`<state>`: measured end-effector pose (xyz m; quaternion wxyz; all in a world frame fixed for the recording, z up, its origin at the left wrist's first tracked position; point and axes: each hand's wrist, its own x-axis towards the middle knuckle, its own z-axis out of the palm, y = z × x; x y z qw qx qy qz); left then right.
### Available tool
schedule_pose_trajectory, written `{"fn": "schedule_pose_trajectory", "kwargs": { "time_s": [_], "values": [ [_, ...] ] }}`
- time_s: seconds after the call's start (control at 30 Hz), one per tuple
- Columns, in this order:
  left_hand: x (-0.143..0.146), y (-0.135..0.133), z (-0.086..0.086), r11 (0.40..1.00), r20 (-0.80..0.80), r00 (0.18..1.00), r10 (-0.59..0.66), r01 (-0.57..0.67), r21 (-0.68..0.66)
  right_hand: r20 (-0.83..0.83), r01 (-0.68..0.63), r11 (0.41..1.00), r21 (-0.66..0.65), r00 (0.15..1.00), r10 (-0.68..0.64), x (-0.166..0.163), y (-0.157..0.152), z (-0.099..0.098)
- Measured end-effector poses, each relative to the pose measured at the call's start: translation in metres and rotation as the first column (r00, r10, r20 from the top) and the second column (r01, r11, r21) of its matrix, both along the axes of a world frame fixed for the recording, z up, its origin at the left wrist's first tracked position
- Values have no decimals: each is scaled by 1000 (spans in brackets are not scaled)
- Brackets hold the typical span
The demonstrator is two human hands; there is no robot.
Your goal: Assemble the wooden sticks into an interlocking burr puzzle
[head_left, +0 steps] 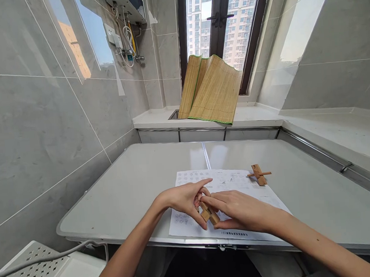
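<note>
Both hands meet over a printed instruction sheet (228, 182) near the front edge of a grey folding table (128, 188). Between them is a small wooden puzzle assembly (209, 214) of notched blocks. My left hand (185, 199) pinches it from the left, index finger stretched out over the paper. My right hand (239, 210) grips it from the right, fingers laid across its top, so much of the piece is hidden. A second wooden piece (258, 174), a crossed block with a thin stick through it, lies apart at the sheet's far right corner.
A rolled bamboo mat (211, 91) leans against the window on the white sill counter (259, 115). Tiled walls close in on the left and right. A perforated white shelf (26, 269) with a grey cable sits low at the front left. A water heater hangs top left.
</note>
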<state>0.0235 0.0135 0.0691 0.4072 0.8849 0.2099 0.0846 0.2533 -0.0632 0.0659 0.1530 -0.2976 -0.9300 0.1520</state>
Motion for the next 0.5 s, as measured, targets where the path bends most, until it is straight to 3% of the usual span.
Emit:
{"fn": "schedule_pose_trajectory", "kwargs": {
  "time_s": [0.13, 0.27, 0.4, 0.5],
  "values": [
    [12, 1, 15, 998, -139, 989, -56, 53, -29, 78, -33, 999, -8, 996, 34, -1, -5, 16],
    [19, 1, 26, 993, -162, 983, -80, 64, -102, 89, -17, 1000, 23, 996, 15, -3, -9, 20],
    [16, -1, 27, 971, -31, 995, -92, 83, -224, -61, -16, 995, 97, 998, 22, 0, -8, 16],
    [10, -2, 14, 916, 120, 990, -67, 109, -387, -209, -24, 989, 147, 976, 55, 1, -7, 11]
  ]
}}
